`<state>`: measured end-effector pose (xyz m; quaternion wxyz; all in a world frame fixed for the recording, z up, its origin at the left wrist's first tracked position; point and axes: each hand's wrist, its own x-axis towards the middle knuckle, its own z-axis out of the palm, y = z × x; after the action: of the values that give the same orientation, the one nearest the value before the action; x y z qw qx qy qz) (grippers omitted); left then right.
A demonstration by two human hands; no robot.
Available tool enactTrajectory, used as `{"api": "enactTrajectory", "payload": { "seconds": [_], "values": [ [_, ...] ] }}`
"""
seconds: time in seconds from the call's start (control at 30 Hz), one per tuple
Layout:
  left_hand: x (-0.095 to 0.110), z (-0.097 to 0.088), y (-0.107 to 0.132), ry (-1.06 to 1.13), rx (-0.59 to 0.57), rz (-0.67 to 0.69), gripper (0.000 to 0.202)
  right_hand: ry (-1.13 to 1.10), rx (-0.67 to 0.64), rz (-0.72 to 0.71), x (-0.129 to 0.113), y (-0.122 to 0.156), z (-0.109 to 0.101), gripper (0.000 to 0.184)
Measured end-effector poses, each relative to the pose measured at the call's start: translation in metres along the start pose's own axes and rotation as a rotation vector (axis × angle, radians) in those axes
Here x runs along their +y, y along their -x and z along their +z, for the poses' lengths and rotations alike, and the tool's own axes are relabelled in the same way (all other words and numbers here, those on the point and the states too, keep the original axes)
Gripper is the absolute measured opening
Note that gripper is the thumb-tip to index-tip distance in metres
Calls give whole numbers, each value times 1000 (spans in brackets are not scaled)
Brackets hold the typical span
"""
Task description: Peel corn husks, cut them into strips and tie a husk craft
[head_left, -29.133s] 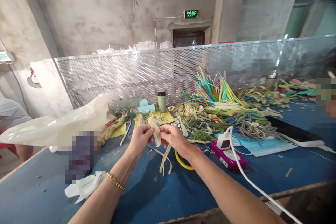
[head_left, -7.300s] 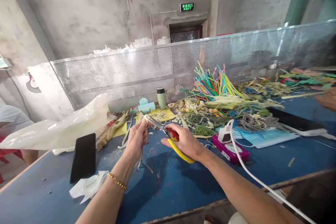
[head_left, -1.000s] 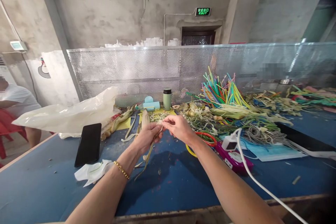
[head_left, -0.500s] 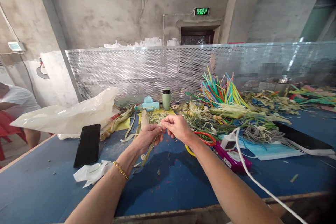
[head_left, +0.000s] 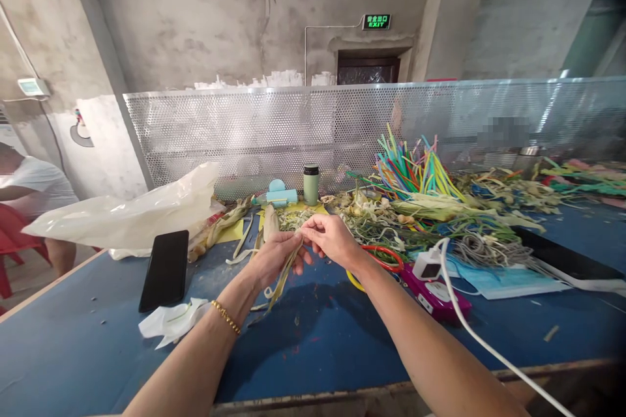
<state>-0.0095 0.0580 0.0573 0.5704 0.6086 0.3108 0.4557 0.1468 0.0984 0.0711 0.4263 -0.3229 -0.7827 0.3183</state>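
My left hand (head_left: 274, 255), with a gold bead bracelet (head_left: 225, 318) on its wrist, is closed on dried, corn-husk-like strips (head_left: 280, 288). Their yellow-green ends hang below the palm towards the table. My right hand (head_left: 335, 238) meets it fingertip to fingertip, pinching at the top end of the strips. What exactly sits between those fingertips is too small to make out. Just behind the left hand stands a pale husk leaf (head_left: 270, 221). A heap of dried husks and stalks (head_left: 376, 225) spreads beyond and to the right of both hands.
Left on the blue table (head_left: 313, 365) lie a black phone (head_left: 163, 270), white tissue (head_left: 171, 320) and plastic bag (head_left: 132, 208). Right are a purple box (head_left: 443, 300), white cable (head_left: 482, 339), blue mask (head_left: 508, 280) and coloured stems (head_left: 415, 166). A green bottle (head_left: 311, 186) stands behind. A person sits far left.
The hands stay together in nearly the same place. The fingers have shifted slightly, and the strips hanging under my left hand show a little more spread. The view has moved very slightly.
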Motion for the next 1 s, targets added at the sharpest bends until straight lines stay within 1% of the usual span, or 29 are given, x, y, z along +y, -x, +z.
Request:
{"api": "enactTrajectory", "payload": {
  "seconds": [0.1,0.27,0.37,0.5,0.7,0.83,0.9,1.0],
  "values": [
    [-2,-1,-1,-16,7,-3,42,-4,-11,0,2,0,1,21],
    [-12,-7,-4,-4,85,-41,41,-29,-56,30,1,0,1,22],
    [-16,-9,-6,-25,83,-65,42,-25,-58,43,-1,0,3,22],
    [-13,-8,-4,-64,51,-83,40,38,-56,28,-1,2,3,18],
    [-7,-7,-2,70,-47,-32,37,83,34,-15,3,-1,-6,19],
    [-6,-14,-2,104,-65,-102,37,41,72,-7,1,-3,-14,22],
    [-5,-19,-1,102,-66,-149,37,17,99,1,0,-3,-19,22],
    [-1,-25,1,75,-98,-203,37,7,150,-3,2,-4,-28,23]
  ]
}}
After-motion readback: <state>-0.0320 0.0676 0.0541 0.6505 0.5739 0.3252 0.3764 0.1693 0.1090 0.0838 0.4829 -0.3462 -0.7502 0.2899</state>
